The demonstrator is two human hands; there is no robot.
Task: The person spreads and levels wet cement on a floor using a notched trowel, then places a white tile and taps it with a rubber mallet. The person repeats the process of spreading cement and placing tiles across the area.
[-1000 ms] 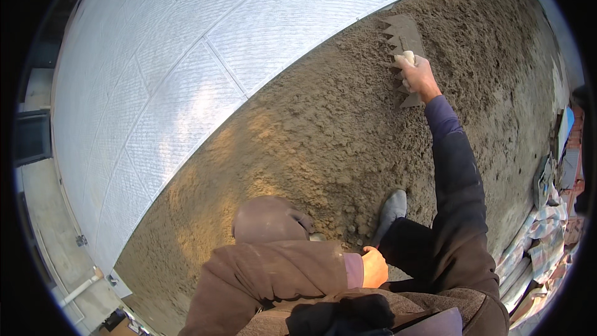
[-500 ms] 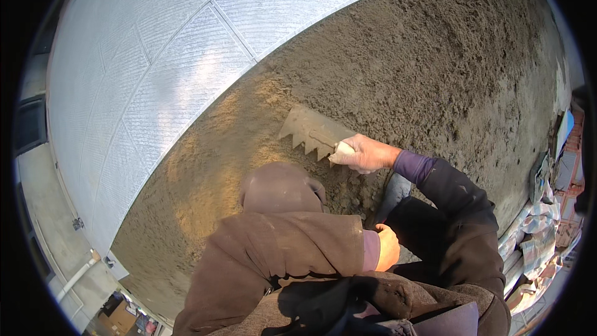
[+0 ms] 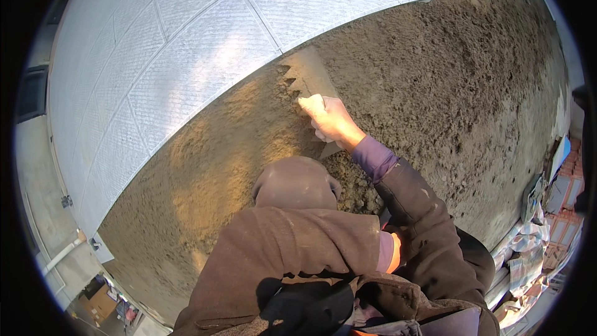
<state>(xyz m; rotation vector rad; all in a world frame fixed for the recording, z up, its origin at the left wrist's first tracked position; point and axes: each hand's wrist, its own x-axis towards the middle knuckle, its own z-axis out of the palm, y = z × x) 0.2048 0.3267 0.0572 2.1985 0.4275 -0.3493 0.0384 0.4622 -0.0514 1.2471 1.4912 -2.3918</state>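
Ahead of the body, above the bent left forearm: right hand, fingers wrapped firmly round the grip of one notched trowel; the grip itself is hidden in the fist.

Trowel: broad metal blade with large triangular teeth, long axis running from just below the right hand to beyond it, far end leaning slightly left. Toothed edge to the left of the fist, plain edge to the right. Far end just beside the rim of the pale ribbed slabs; whether they touch cannot be told.

Left hand: well apart from the trowel, lower and to the right, mostly covered by the right sleeve. How far its fingers are spread, and whether they hold anything, cannot be told. The right hand is by far the nearer to the blade.

Mortar bed: grey-brown, beneath the right hand; smoother to its left, coarse and crumbly to its right.

Smooth brown dome, perhaps a knee pad: below and left of the right hand.

Crumpled patterned sheeting: far right of both hands.
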